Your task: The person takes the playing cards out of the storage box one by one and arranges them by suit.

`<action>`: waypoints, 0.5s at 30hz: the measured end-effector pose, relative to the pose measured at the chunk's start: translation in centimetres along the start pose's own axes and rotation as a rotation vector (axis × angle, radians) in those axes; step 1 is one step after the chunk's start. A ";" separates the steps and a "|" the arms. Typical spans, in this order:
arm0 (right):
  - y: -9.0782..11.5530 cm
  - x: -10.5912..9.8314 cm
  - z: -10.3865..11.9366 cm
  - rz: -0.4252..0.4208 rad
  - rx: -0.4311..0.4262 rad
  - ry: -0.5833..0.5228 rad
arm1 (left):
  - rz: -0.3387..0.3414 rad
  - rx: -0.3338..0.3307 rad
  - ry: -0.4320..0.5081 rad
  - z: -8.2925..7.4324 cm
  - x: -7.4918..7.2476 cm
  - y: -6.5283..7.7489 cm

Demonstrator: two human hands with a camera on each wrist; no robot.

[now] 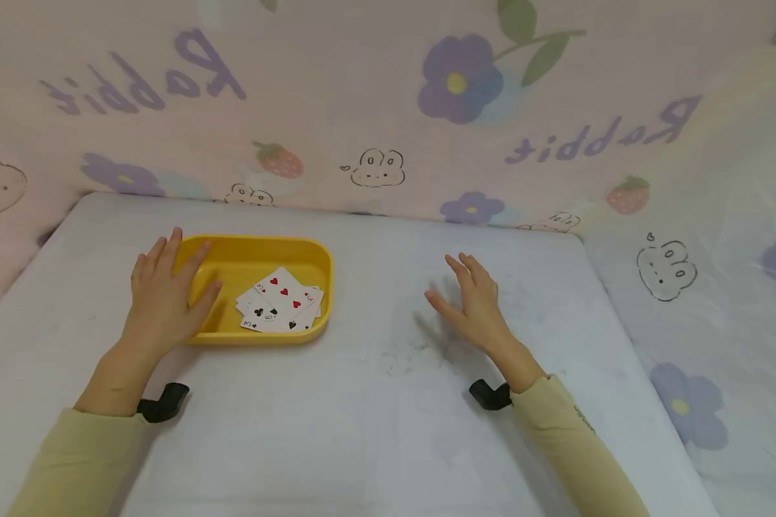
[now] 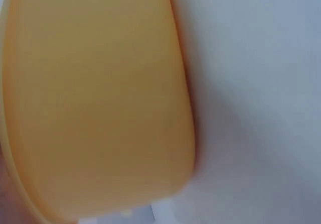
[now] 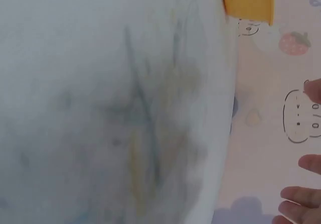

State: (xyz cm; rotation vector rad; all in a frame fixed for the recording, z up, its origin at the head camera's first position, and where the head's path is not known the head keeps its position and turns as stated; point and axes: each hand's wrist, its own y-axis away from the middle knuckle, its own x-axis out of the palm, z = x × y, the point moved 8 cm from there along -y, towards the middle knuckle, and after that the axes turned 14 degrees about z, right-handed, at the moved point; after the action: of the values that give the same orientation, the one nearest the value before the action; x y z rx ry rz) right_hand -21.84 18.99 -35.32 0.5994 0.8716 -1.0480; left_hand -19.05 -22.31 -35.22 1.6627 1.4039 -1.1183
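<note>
A yellow tray [image 1: 265, 337] stands on the white table, left of the middle in the head view. Several playing cards [image 1: 283, 293] lie loosely piled in its right half, a three of hearts on top. Over the tray's left end hovers my left hand [image 1: 162, 298], fingers spread and nothing held; whether it touches the rim I cannot tell. The tray's outer wall [image 2: 100, 103] fills much of the left wrist view. My right hand [image 1: 475, 309] is held above the table to the right of the tray, fingers loosely spread, holding nothing.
The white table [image 1: 375, 416] carries faint smudges, seen close in the right wrist view. A patterned sheet [image 1: 336, 86] with rabbits, flowers and strawberries rises behind the table and along its sides. Black wrist mounts [image 1: 164, 402] sit under both wrists.
</note>
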 end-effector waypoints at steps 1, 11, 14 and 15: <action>-0.1 0.1 0.1 0.008 0.001 -0.013 | -0.005 -0.005 0.002 0.3 -0.1 0.1; -1.3 1.4 2.0 0.040 -0.066 -0.069 | -0.119 -0.020 0.070 3.2 -1.2 1.0; -1.6 1.7 2.5 0.034 -0.081 -0.082 | -0.143 -0.035 0.116 3.8 -1.3 1.2; -1.7 1.8 2.6 0.034 -0.083 -0.088 | -0.138 -0.051 0.133 4.1 -1.3 1.3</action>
State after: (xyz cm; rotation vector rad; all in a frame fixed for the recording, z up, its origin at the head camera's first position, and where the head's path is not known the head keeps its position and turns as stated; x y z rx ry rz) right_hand -22.16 15.38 -35.47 0.4933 0.8214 -0.9957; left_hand -18.61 -26.71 -35.70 1.6505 1.6387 -1.0541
